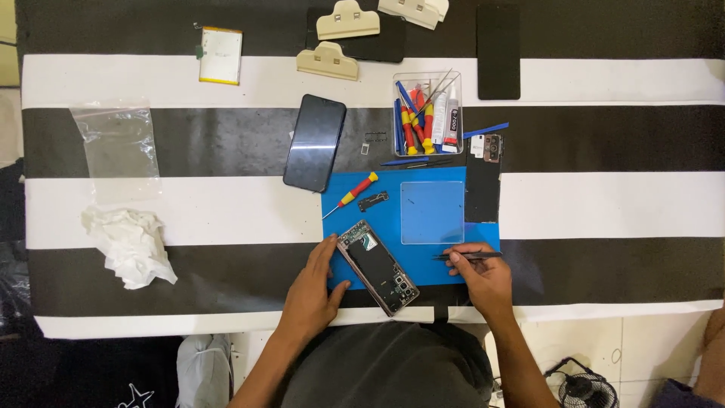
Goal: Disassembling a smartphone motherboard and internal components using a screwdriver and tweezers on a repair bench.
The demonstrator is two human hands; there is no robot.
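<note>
An opened phone body (pixel 377 267) with its insides showing lies tilted on a blue work mat (pixel 423 227). My left hand (pixel 317 287) rests on the table beside it, fingers along its left edge and thumb touching its lower side. My right hand (pixel 483 276) holds black tweezers (pixel 467 256), their tips pointing left, a little right of the phone body. On the mat also lie a red and yellow screwdriver (pixel 353 192), a small dark bracket (pixel 373 200) and a clear blue square plate (pixel 431 212).
A black phone screen (pixel 314 143) lies above the mat, a phone back cover (pixel 483 177) at its right. A clear box of tools (pixel 427 113), three beige clamps (pixel 347 19), a battery (pixel 220 55), a plastic bag (pixel 118 143) and crumpled tissue (pixel 130 245) sit farther off.
</note>
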